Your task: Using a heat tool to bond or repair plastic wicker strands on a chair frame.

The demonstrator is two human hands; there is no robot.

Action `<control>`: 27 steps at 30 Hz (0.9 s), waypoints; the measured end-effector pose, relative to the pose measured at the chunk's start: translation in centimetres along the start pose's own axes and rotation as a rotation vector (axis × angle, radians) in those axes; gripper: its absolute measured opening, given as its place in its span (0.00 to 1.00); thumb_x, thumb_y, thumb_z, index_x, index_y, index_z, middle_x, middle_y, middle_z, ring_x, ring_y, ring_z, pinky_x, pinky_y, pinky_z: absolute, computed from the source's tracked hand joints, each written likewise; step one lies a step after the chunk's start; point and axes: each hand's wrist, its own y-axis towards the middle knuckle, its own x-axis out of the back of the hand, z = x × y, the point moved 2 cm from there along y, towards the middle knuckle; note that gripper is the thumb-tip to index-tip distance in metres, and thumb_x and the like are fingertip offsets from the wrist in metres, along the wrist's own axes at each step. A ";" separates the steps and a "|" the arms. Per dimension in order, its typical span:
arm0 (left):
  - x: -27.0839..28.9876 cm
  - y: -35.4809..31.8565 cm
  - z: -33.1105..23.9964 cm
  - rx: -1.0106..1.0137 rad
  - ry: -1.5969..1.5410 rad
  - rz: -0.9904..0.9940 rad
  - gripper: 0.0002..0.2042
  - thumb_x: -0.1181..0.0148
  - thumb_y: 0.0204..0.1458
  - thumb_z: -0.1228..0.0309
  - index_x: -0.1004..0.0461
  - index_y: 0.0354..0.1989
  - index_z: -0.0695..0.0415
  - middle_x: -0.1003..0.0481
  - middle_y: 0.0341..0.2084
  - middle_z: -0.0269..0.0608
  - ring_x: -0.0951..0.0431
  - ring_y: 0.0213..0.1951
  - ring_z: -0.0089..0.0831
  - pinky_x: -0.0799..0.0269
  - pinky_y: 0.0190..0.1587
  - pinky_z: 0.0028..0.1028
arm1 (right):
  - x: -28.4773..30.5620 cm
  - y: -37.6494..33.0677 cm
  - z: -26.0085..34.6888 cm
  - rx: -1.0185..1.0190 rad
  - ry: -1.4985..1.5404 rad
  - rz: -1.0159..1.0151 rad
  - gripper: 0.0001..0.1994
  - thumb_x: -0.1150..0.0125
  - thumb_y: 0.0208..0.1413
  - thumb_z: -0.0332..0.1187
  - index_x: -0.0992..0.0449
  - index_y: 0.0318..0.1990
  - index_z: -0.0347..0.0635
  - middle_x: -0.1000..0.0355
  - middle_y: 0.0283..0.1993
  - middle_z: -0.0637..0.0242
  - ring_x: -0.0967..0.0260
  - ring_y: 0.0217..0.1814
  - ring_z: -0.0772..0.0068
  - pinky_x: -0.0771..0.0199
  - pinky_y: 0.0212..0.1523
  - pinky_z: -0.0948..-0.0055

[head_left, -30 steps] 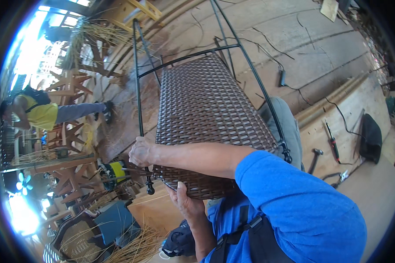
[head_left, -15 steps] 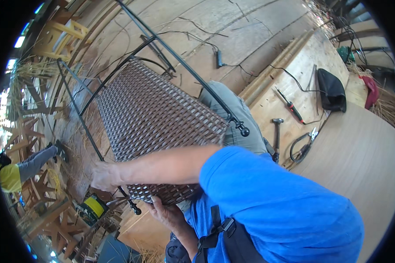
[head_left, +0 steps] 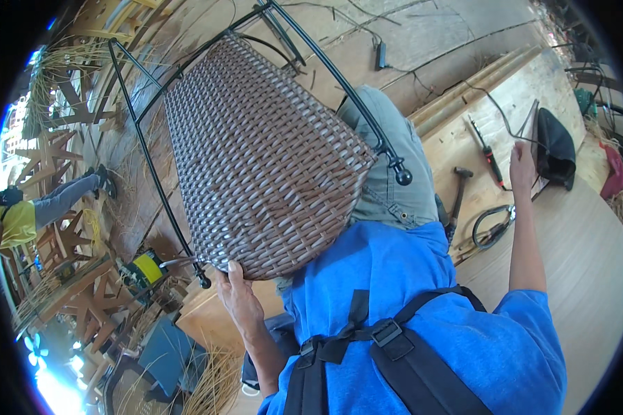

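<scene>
Across my lap lies a brown woven panel (head_left: 263, 173), curved at its near end and set in a black metal frame (head_left: 149, 155) with ball-shaped ends. My left hand (head_left: 241, 297) grips the panel's near-left edge, thumb on top and fingers mostly hidden. Beside that hand, loose strip ends (head_left: 178, 261) stick out past the frame. Off to the right, my right hand (head_left: 522, 164) is closed beside a black pouch (head_left: 555, 149), over the wooden board. A thin dark strip (head_left: 529, 117) runs up from its fingers; whether they grip it I cannot make out.
On the wooden board (head_left: 457, 142) at right lie a soldering iron (head_left: 490, 158), a hammer (head_left: 458, 200) and shears (head_left: 493, 227). A black cord (head_left: 491, 100) crosses it. Far left, a person in a yellow shirt (head_left: 17, 221) is near wooden star shapes (head_left: 100, 294).
My right arm has swung from across the panel's left side to the board at right, uncovering the weave. My left hand stays at the panel's edge. The view has shifted slightly.
</scene>
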 end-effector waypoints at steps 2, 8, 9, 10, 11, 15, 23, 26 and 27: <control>0.7 -0.2 0.3 0.015 0.031 -0.024 0.15 0.51 0.58 0.66 0.37 0.49 0.62 0.30 0.43 0.42 0.27 0.43 0.30 0.28 0.45 0.29 | -2.4 -2.0 -3.8 -0.045 0.025 0.035 0.16 0.52 0.53 0.29 0.32 0.50 0.36 0.30 0.47 0.51 0.33 0.52 0.57 0.36 0.53 0.66; 1.2 -0.5 2.1 0.106 -0.470 0.076 0.16 0.56 0.59 0.63 0.37 0.50 0.61 0.30 0.46 0.42 0.30 0.48 0.33 0.34 0.51 0.36 | -8.2 -3.8 -14.8 0.050 0.005 0.163 0.24 0.49 0.50 0.33 0.38 0.56 0.34 0.36 0.54 0.50 0.38 0.57 0.55 0.39 0.56 0.66; 2.4 -0.3 3.3 0.153 -0.565 0.091 0.16 0.56 0.59 0.65 0.38 0.52 0.62 0.31 0.47 0.42 0.30 0.48 0.34 0.33 0.50 0.36 | -8.9 -3.5 -17.1 0.060 0.037 0.158 0.25 0.48 0.51 0.33 0.38 0.56 0.32 0.36 0.54 0.49 0.37 0.57 0.56 0.38 0.55 0.66; 2.4 -0.3 3.4 0.156 -0.574 0.091 0.16 0.56 0.59 0.66 0.37 0.52 0.62 0.30 0.47 0.42 0.29 0.46 0.33 0.32 0.48 0.35 | -8.9 -3.5 -17.3 0.013 0.169 0.214 0.25 0.49 0.51 0.31 0.40 0.57 0.30 0.36 0.54 0.48 0.36 0.56 0.58 0.36 0.55 0.67; 2.1 -0.3 3.3 0.162 -0.584 0.096 0.15 0.57 0.59 0.67 0.37 0.51 0.62 0.30 0.46 0.42 0.28 0.45 0.33 0.31 0.46 0.34 | -8.5 -2.9 -17.7 0.082 0.068 0.252 0.26 0.49 0.51 0.30 0.42 0.58 0.28 0.36 0.53 0.48 0.34 0.53 0.61 0.34 0.52 0.69; 2.7 -1.0 2.6 0.031 -0.283 -0.138 0.13 0.56 0.58 0.73 0.36 0.50 0.62 0.28 0.40 0.39 0.26 0.38 0.27 0.30 0.39 0.24 | -8.1 -2.5 -16.2 0.164 0.052 0.277 0.22 0.47 0.52 0.25 0.39 0.56 0.31 0.32 0.45 0.54 0.32 0.38 0.67 0.32 0.41 0.72; 3.9 -0.7 2.1 -0.087 0.004 -0.275 0.16 0.56 0.58 0.74 0.39 0.54 0.62 0.29 0.36 0.36 0.27 0.35 0.22 0.32 0.37 0.21 | -7.2 -2.0 -11.2 0.157 -0.240 0.352 0.20 0.44 0.51 0.31 0.34 0.53 0.38 0.29 0.42 0.51 0.32 0.44 0.54 0.34 0.45 0.62; 5.3 -0.6 0.0 -0.291 0.449 -0.415 0.14 0.51 0.54 0.77 0.33 0.49 0.61 0.27 0.32 0.41 0.26 0.35 0.32 0.31 0.37 0.27 | -7.2 -1.9 -12.8 0.193 -0.249 0.349 0.19 0.45 0.52 0.30 0.33 0.52 0.39 0.29 0.42 0.52 0.31 0.44 0.55 0.34 0.45 0.61; 5.9 -0.6 -1.1 -0.534 0.860 -0.474 0.13 0.49 0.52 0.78 0.31 0.47 0.61 0.27 0.31 0.43 0.27 0.36 0.36 0.31 0.38 0.29 | -7.2 -1.5 -13.3 0.183 -0.226 0.365 0.18 0.45 0.52 0.29 0.33 0.52 0.40 0.29 0.42 0.53 0.31 0.43 0.55 0.34 0.44 0.61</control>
